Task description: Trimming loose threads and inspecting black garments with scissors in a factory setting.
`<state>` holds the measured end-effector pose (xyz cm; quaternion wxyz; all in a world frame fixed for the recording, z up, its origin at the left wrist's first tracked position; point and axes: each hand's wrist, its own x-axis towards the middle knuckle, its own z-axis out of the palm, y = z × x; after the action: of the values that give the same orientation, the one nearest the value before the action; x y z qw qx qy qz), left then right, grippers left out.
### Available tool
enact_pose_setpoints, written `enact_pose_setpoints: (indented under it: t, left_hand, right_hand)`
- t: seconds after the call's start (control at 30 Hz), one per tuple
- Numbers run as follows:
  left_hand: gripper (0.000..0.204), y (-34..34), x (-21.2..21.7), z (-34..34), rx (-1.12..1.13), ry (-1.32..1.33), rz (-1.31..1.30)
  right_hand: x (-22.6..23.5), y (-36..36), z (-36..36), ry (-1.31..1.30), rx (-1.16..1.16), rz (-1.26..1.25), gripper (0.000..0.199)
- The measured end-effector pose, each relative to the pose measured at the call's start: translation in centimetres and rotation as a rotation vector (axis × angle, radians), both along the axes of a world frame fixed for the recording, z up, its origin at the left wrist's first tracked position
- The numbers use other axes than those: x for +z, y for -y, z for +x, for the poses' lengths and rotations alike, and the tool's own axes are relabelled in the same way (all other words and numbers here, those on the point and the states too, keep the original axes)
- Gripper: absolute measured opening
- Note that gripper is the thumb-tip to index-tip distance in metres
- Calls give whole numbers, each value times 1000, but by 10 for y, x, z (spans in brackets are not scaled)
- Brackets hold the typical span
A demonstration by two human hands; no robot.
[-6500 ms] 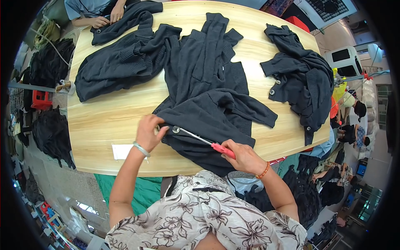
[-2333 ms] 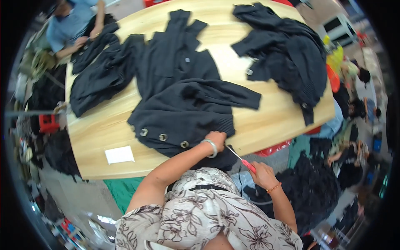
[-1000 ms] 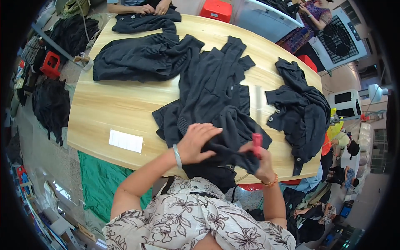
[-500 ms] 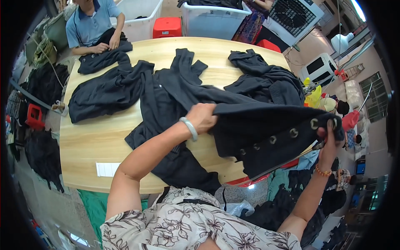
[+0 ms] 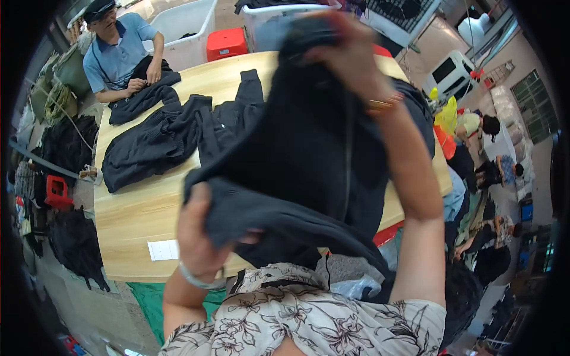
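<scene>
Paper (image 5: 163, 250) lies on the table (image 5: 139, 210), left of the held garment (image 5: 297, 142).

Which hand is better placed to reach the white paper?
Likely the left hand: though gripping the dark garment, it is low, near the white paper; the right hand is high, farther away.

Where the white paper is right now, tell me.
In the head view, the white paper lies at lower left on the wooden table, close to its near edge and just left of the person's left hand.
</scene>
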<state>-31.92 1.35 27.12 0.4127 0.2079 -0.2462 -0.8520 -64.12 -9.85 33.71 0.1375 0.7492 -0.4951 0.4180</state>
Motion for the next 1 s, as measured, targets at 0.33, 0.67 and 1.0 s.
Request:
enact_pose_setpoints:
  t: [0.33, 0.67, 1.0]
  left_hand:
    - [42, -16, -269, 152, 558, 704, 373]
    - [66, 49, -311, 185, 230, 1655, -1004]
    - [23, 83, -335, 238, 72, 1027, -157]
  right_hand:
    - [-218, -73, 107, -2, 128, 1096, 46]
    - [-325, -243, 87, 181, -553, 1171, 84]
    - [-385, -203, 50, 724, -517, 1073, 42]
